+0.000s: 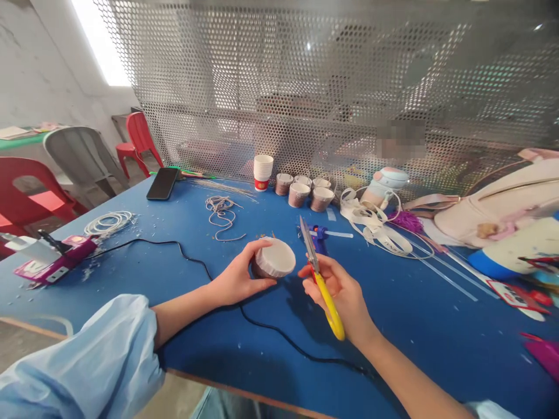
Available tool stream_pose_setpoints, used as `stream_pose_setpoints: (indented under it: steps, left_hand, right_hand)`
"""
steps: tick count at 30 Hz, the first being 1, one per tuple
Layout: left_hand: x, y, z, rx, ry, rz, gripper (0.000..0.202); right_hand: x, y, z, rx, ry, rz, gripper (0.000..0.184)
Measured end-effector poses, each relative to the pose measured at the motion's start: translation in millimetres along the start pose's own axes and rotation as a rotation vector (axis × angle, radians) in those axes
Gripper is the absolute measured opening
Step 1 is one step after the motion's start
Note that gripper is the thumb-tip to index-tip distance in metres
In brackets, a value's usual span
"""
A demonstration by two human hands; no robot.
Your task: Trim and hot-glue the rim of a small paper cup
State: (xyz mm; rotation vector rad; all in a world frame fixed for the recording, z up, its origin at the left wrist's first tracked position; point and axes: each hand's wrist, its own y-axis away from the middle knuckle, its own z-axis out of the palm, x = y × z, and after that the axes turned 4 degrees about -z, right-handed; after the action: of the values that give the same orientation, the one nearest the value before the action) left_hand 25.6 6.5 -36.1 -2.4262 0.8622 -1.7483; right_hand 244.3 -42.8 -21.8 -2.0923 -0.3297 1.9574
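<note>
Over a blue table (414, 326), our left grip (238, 276) clasps a brown-and-white cup (274, 257) by its side, probably keeping its top exposed; rightward of that, our right grip (347, 294) holds yellow-handled scissors (323, 289), tips pointing away, likely for safety.

Brightly lit from a window (102, 43) at upper left, blown out to plain white. Softly shadowed on the blue table (419, 314) below the left hand (236, 279) and right hand (350, 295). Dimmer toward upper right, with small glints on the perforated metal screen (283, 70) and only vague shapes behind its holes. Pixelated in one patch (400, 138) right of centre. Reasonably sharp at the middle; stretched and softer toward the edges, as with the red chair (26, 189) and pale bag (502, 201).
</note>
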Motion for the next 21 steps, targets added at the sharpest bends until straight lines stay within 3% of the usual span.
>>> stream_pose_setpoints:
  steps: [8, 11, 15, 17, 21]
  left_hand:
    - [-4.1, 4.3, 8.7, -0.051, -0.257, -0.033, 0.052]
    - [1.9, 3.1, -1.2, -0.163, -0.294, 0.035, 0.07]
    - [7.4, -1.7, -29.2, -0.338, -0.3, 0.122, 0.105]
    - [9.1, -5.7, -41.0, -0.332, -0.273, 0.114, 0.093]
    - [13.5, -14.6, -40.4, -0.134, -0.194, 0.103, 0.055]
  right_hand:
    - [15.4, 1.6, 6.2, -0.073, 0.049, 0.017, 0.042]
    - [14.8, 2.5, 5.6, -0.09, 0.061, 0.003, 0.041]
    - [14.4, 0.9, 3.4, -0.064, 0.062, 0.006, 0.041]
    - [15.9, -0.6, 2.6, -0.045, 0.06, 0.013, 0.041]
    - [19.4, -1.8, 2.1, -0.025, 0.068, 0.02, 0.042]
